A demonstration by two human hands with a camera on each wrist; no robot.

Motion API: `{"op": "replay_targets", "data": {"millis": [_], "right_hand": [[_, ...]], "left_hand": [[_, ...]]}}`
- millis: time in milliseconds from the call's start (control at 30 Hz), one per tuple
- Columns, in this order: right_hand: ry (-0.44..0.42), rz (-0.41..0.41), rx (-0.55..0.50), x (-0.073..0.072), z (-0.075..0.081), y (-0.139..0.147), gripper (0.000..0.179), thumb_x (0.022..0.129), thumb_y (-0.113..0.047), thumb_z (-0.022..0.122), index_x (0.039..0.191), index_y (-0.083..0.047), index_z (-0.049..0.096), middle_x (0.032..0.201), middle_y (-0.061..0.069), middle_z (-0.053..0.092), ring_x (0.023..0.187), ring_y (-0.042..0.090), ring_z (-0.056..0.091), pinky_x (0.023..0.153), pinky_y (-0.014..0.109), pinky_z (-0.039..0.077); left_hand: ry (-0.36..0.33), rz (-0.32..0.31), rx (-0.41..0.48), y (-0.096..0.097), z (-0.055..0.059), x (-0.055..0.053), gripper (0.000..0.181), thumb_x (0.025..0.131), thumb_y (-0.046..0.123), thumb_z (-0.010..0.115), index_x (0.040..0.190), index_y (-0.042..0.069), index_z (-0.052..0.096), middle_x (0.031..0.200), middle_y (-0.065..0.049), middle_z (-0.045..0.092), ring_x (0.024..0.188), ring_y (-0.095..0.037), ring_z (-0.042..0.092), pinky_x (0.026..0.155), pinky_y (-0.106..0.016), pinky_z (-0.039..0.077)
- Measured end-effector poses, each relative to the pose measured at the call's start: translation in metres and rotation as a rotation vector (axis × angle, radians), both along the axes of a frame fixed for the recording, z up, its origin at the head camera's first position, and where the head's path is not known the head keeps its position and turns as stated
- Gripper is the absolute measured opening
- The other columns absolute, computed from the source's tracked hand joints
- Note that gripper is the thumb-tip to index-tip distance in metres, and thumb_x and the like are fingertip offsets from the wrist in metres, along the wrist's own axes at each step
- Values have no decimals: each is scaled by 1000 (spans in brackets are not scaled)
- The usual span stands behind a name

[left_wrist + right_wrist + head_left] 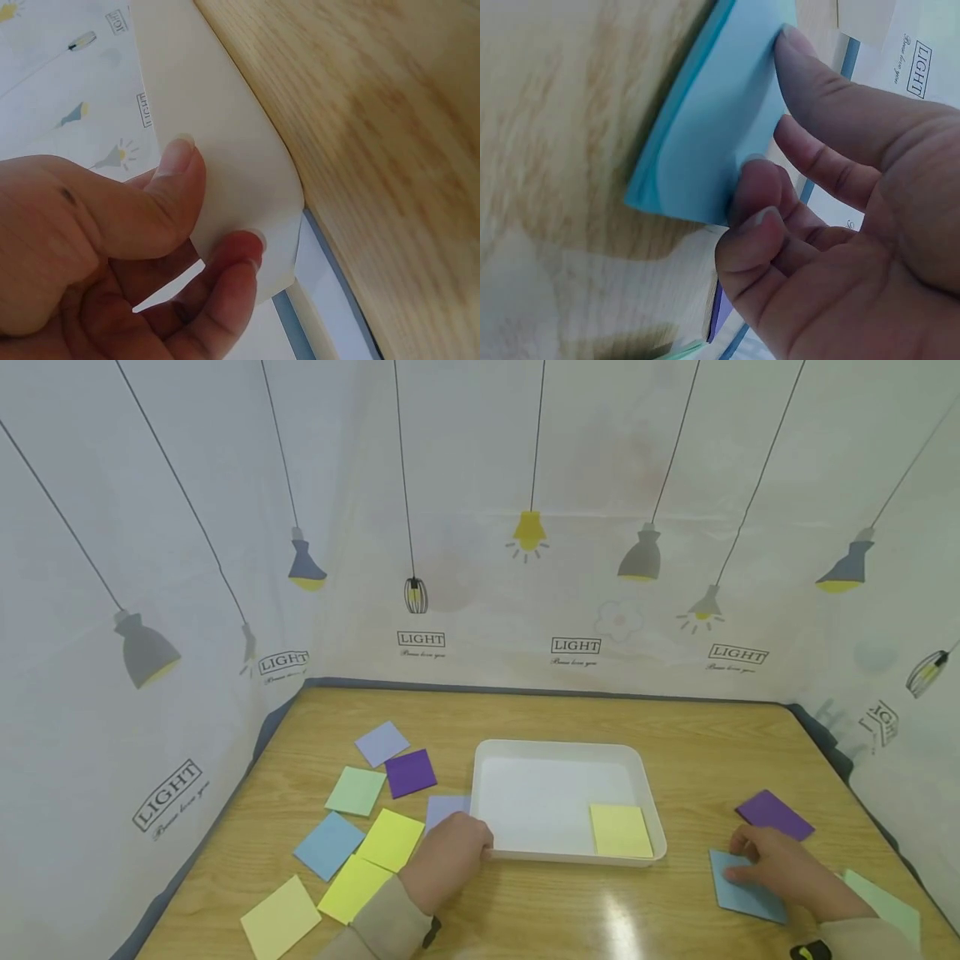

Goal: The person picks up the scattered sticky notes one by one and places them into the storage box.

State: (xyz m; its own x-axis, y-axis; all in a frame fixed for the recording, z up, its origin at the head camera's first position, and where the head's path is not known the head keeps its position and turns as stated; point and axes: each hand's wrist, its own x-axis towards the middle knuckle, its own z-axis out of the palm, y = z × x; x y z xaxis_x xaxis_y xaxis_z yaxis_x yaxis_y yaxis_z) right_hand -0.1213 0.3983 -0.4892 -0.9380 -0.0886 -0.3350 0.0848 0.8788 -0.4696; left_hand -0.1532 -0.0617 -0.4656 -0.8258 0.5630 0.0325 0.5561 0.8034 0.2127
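Note:
A white tray (pixel 540 777) lies mid-table, and my left hand (pixel 453 853) grips its near left corner. In the left wrist view the thumb (pixel 178 159) lies on the tray's wall (pixel 217 97) and curled fingers meet the edge. Inside the tray's near right corner is a pale yellow sticky note pad (pixel 621 831). To the right of the tray, my right hand (pixel 787 864) pinches a blue sticky note pad (pixel 738 893). The right wrist view shows the thumb at one edge of that blue pad (pixel 712 112) and the fingertips (pixel 756 187) at another.
Left of the tray lie several sticky note pads: lilac (pixel 382 743), purple (pixel 411 773), green (pixel 356 791), blue (pixel 328 845), yellow (pixel 392 840) and pale yellow (pixel 280 918). Near my right hand are a purple pad (pixel 774 814) and a green pad (pixel 888 910). A printed curtain (pixel 480 485) encloses the table.

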Motion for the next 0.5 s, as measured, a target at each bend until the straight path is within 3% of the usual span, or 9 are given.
{"op": "replay_targets", "data": {"millis": [233, 500], "right_hand": [[38, 24, 11, 1, 1, -1, 44, 79, -36, 83, 98, -3, 61, 102, 9, 68, 96, 30, 64, 81, 50, 53], [49, 22, 15, 1, 2, 0, 40, 80, -34, 83, 94, -6, 58, 94, 1, 64, 87, 17, 56, 74, 36, 49]], "left_hand": [[-9, 0, 6, 0, 2, 0, 14, 84, 5, 74, 73, 13, 76, 70, 4, 69, 61, -4, 44, 61, -20, 45], [-5, -9, 25, -1, 0, 0, 14, 83, 5, 74, 71, 12, 76, 68, 5, 67, 60, -4, 43, 60, -20, 43]]}}
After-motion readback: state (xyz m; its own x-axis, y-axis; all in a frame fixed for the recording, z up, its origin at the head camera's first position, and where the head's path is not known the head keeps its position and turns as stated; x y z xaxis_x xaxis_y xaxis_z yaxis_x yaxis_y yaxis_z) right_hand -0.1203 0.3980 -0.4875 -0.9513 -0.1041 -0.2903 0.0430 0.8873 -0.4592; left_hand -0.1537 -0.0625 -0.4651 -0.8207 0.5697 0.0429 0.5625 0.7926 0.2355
